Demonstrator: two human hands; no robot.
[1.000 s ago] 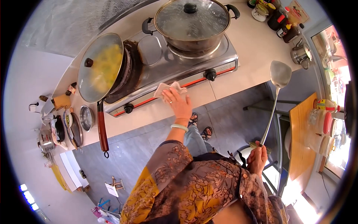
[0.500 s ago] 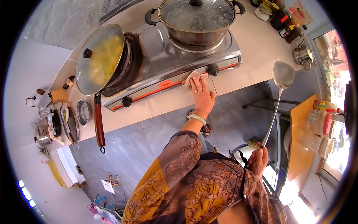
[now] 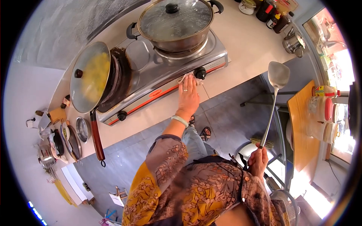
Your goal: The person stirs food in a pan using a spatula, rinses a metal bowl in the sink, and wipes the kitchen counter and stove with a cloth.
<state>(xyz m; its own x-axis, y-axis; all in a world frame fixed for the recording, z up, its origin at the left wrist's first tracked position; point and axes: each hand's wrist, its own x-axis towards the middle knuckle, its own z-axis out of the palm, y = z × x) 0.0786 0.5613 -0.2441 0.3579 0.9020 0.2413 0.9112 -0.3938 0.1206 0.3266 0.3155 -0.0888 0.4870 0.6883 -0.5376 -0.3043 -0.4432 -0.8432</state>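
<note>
My left hand (image 3: 188,100), with a ring and a bracelet at the wrist, presses a light crumpled cloth (image 3: 197,81) against the front panel of the gas stove (image 3: 166,87). Its fingers partly cover the cloth, just left of the right black knob (image 3: 200,72). Off to the right, my right hand (image 3: 258,162) grips the handle end of a metal wok spatula (image 3: 278,75), blade up, held over the floor away from the counter. A glass-lidded pot (image 3: 177,39) of bubbling liquid sits on the right burner. On the left one, a lidded frying pan (image 3: 90,77) holds yellow food.
The pan's brown handle (image 3: 97,139) juts past the counter edge. A metal bowl (image 3: 83,129) stands left of it. Sauce bottles (image 3: 283,23) and a metal pitcher (image 3: 293,43) line the far right. A wooden board (image 3: 301,128) with jars is at right.
The view has shifted, so stove and pots appear further left and lower. My left hand stays on the cloth at the stove front, now closer to the right knob. The spatula remains in my right hand.
</note>
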